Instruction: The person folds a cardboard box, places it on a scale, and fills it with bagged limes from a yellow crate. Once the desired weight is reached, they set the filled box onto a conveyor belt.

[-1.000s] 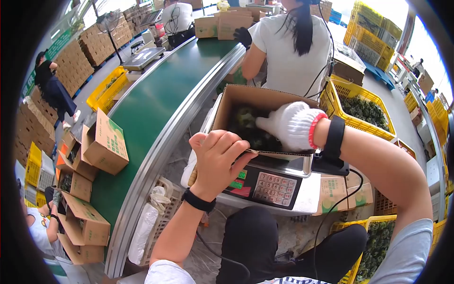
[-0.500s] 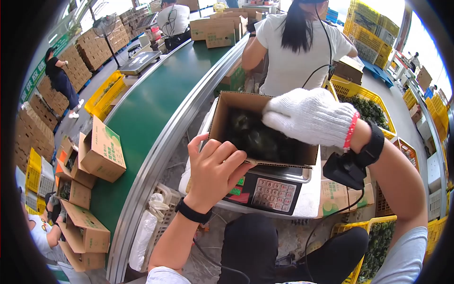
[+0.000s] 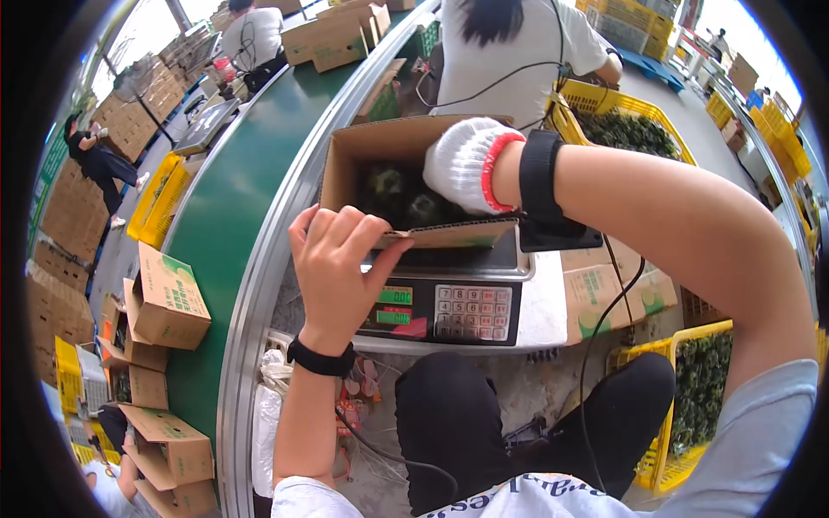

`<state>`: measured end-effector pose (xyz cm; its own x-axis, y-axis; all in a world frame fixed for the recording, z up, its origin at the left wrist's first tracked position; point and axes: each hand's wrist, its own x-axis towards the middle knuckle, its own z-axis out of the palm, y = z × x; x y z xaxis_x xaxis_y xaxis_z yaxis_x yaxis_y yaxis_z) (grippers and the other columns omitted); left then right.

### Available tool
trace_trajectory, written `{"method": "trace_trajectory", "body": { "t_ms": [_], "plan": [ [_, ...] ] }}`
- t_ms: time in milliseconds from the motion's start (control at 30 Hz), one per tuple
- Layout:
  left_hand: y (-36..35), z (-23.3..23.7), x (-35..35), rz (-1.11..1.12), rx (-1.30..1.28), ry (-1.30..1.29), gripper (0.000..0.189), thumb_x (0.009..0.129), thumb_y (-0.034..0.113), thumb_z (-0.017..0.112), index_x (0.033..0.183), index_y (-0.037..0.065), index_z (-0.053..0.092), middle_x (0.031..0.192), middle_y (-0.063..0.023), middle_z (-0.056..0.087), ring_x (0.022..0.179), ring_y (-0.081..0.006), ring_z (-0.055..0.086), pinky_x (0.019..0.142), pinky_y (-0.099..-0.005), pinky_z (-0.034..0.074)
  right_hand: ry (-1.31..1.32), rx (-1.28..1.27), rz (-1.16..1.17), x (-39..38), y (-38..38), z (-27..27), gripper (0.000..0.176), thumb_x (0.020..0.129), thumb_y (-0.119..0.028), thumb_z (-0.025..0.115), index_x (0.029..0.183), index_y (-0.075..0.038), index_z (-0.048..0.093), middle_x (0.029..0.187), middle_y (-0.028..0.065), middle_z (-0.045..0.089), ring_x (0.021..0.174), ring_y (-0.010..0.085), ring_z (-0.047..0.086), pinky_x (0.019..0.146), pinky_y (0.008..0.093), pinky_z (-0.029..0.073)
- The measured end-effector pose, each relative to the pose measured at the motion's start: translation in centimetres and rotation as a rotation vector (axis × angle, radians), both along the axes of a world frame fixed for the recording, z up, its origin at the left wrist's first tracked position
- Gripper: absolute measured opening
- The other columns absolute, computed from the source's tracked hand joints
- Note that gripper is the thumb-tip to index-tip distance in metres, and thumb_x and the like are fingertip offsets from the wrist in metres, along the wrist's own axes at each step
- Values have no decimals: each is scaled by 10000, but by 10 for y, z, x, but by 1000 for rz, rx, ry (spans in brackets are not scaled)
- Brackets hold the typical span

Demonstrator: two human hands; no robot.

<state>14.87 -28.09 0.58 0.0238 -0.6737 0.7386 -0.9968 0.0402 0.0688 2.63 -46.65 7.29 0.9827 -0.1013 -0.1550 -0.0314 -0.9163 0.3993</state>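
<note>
An open cardboard box (image 3: 350, 164) stands on a weighing scale (image 3: 473, 311) in front of me, with dark green round produce (image 3: 389, 186) in its shadowed inside. My left hand (image 3: 337, 250), bare with a black wristband, grips the box's near left edge between thumb and fingers. In a white knitted glove with a red cuff, my right hand (image 3: 471, 164) reaches down into the right part of the box. Its fingertips are hidden, so what they touch cannot be seen. A black device (image 3: 560, 235) hangs at my right wrist.
A green conveyor belt (image 3: 233, 181) runs along the left, bearing open cartons (image 3: 168, 298). Beyond the box a co-worker in a white shirt (image 3: 509, 60) sits. Yellow crates of greens stand at the upper right (image 3: 682, 151) and lower right (image 3: 665, 457). Black cables hang about.
My gloved right hand has gone from above the box down into it, its arm now reaching across. The view has shifted, and the box appears farther left and higher. My left hand still holds the edge.
</note>
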Motion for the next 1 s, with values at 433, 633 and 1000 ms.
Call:
{"method": "trace_trajectory", "body": {
  "t_ms": [433, 633, 1000],
  "plan": [
    [-4, 31, -5, 71, 158, -146, 354, 876, 457, 734, 988, 125, 686, 926, -11, 681, 927, -216, 641, 1052, -451, 321, -568, 396, -188, -144, 28, 114, 172, 899, -213, 671, 995, -73, 700, 838, 66, 687, 722, 174, 687, 645, 306, 549],
    [-36, 58, -11, -257, 533, 387, 585, 1033, 521, 484, 1195, -15, 651, 1096, -169, 683, 1022, -272, 630, 964, -379, 454, -721, 718, -908, -390, 40, 82, 167, 921, -131, 658, 1050, -27, 669, 894, 5, 658, 795, 65, 603, 687, 218, 481],
    [-102, 78, 36, 73, 1189, 331, 718, 1094, 556, 271, 1376, -49, 536, 1414, -203, 543, 1301, -267, 500, 1137, -348, 308, -286, 643, -1718, -674, 106, -181, 445, 787, -341, 688, 1182, -137, 712, 1179, 120, 719, 1117, 304, 666, 965, 417, 515]
  ]
}}
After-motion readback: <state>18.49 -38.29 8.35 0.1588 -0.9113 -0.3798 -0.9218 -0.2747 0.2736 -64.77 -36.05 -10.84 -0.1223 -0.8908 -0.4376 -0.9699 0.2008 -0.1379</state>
